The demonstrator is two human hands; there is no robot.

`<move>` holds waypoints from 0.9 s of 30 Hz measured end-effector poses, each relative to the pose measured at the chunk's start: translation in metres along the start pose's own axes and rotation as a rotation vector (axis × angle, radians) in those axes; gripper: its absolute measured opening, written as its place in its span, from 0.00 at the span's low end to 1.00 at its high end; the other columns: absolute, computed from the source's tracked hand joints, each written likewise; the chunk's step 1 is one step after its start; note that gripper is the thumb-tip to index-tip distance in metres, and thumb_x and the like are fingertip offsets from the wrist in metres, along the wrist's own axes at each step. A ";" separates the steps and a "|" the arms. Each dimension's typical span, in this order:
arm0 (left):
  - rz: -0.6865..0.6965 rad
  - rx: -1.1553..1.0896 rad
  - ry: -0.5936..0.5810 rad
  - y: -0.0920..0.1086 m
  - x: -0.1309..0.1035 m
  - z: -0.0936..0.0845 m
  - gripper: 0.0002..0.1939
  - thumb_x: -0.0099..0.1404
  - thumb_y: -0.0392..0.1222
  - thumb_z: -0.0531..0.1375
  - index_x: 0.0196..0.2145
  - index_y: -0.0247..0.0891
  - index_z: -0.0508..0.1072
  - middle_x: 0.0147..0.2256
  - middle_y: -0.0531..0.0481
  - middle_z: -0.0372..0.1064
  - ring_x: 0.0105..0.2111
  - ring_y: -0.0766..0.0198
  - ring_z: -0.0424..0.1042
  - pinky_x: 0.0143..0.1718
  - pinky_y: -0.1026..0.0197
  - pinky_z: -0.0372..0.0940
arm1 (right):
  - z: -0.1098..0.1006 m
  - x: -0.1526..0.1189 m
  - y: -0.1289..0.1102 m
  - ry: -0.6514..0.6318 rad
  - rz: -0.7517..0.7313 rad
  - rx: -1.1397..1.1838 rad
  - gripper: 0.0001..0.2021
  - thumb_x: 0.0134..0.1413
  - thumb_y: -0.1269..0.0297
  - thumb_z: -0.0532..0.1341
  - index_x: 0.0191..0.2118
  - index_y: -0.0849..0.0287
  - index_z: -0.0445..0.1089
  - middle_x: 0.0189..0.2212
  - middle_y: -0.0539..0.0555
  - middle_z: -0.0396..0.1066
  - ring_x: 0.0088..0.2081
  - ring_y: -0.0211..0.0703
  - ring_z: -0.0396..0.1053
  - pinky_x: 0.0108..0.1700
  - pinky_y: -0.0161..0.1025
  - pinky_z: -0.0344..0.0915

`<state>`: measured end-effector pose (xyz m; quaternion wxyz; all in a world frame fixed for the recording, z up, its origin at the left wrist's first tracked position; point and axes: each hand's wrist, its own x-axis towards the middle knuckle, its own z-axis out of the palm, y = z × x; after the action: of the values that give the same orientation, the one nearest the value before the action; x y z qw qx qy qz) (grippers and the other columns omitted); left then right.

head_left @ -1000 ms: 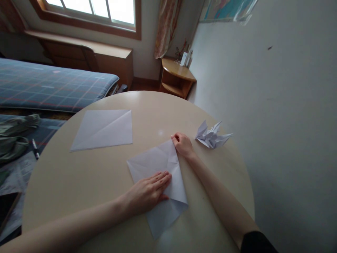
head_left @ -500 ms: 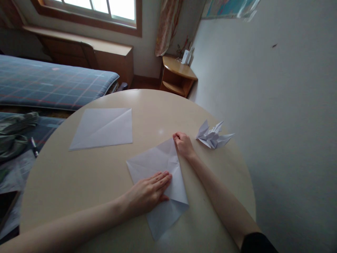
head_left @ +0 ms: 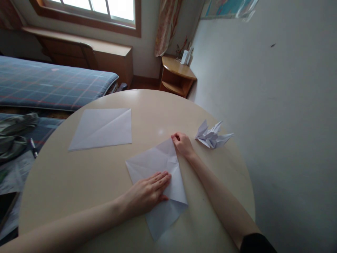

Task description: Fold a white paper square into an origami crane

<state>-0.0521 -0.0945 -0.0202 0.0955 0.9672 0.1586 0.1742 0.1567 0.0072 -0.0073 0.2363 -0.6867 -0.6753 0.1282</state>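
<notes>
A creased, partly folded sheet of white paper (head_left: 155, 158) lies on the round cream table (head_left: 147, 105) in front of me. My left hand (head_left: 151, 191) rests flat on its middle, fingers stretched out and pointing right. At the paper's far right corner, my right hand (head_left: 182, 143) is closed, with thumb and fingers pinching the tip. The near part of the paper spreads below my left hand, and a folded edge runs down its right side. Part of the sheet is hidden beneath my left palm.
Folded paper cranes (head_left: 212, 135) sit in a cluster at the right rim. Creased white sheets (head_left: 102, 128) lie at the far left. Beyond the table are a plaid mattress (head_left: 52, 84), a small corner shelf (head_left: 179, 66) and the white wall (head_left: 284, 105) on the right.
My right hand's fingers have shifted slightly at the paper's corner. The left hand and the paper stay essentially in place.
</notes>
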 end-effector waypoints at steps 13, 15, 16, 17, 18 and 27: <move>-0.003 -0.004 0.007 0.001 0.000 0.000 0.23 0.68 0.45 0.49 0.53 0.21 0.61 0.52 0.33 0.63 0.55 0.52 0.61 0.55 0.54 0.61 | -0.001 0.000 -0.002 -0.043 -0.039 -0.115 0.12 0.61 0.65 0.50 0.31 0.61 0.69 0.34 0.56 0.73 0.39 0.40 0.67 0.41 0.33 0.54; -0.006 -0.010 0.014 0.001 0.001 -0.001 0.23 0.68 0.45 0.49 0.54 0.23 0.61 0.53 0.34 0.63 0.55 0.53 0.60 0.56 0.54 0.61 | 0.001 0.000 -0.002 -0.044 -0.037 -0.144 0.13 0.61 0.65 0.49 0.31 0.61 0.69 0.34 0.56 0.73 0.39 0.41 0.67 0.41 0.33 0.53; -0.007 -0.013 0.019 0.001 0.001 -0.001 0.23 0.68 0.45 0.49 0.54 0.24 0.61 0.53 0.34 0.63 0.55 0.54 0.60 0.56 0.54 0.60 | 0.001 0.001 -0.003 -0.044 -0.035 -0.159 0.13 0.62 0.65 0.49 0.32 0.61 0.69 0.34 0.57 0.73 0.39 0.41 0.67 0.41 0.34 0.53; -0.007 -0.016 0.021 0.000 0.001 -0.001 0.23 0.69 0.44 0.49 0.54 0.24 0.60 0.53 0.34 0.63 0.55 0.54 0.60 0.56 0.54 0.60 | 0.002 0.001 -0.004 -0.042 -0.033 -0.174 0.14 0.62 0.65 0.49 0.32 0.61 0.69 0.34 0.57 0.73 0.39 0.41 0.67 0.40 0.34 0.53; -0.007 -0.022 0.020 0.000 0.001 -0.001 0.23 0.69 0.44 0.49 0.55 0.24 0.60 0.53 0.34 0.63 0.55 0.54 0.60 0.56 0.54 0.60 | 0.003 0.001 -0.005 -0.040 -0.030 -0.188 0.14 0.62 0.65 0.48 0.32 0.61 0.69 0.34 0.57 0.73 0.39 0.42 0.67 0.40 0.34 0.53; -0.012 -0.016 0.014 0.000 0.000 0.000 0.23 0.69 0.44 0.48 0.55 0.23 0.60 0.53 0.33 0.62 0.55 0.53 0.60 0.56 0.53 0.60 | 0.004 0.002 -0.009 -0.031 -0.025 -0.259 0.16 0.64 0.63 0.47 0.31 0.60 0.68 0.34 0.59 0.73 0.39 0.44 0.68 0.40 0.35 0.52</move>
<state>-0.0527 -0.0946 -0.0199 0.1032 0.9642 0.1634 0.1814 0.1470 0.0095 -0.0057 0.1368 -0.7011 -0.6982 0.0475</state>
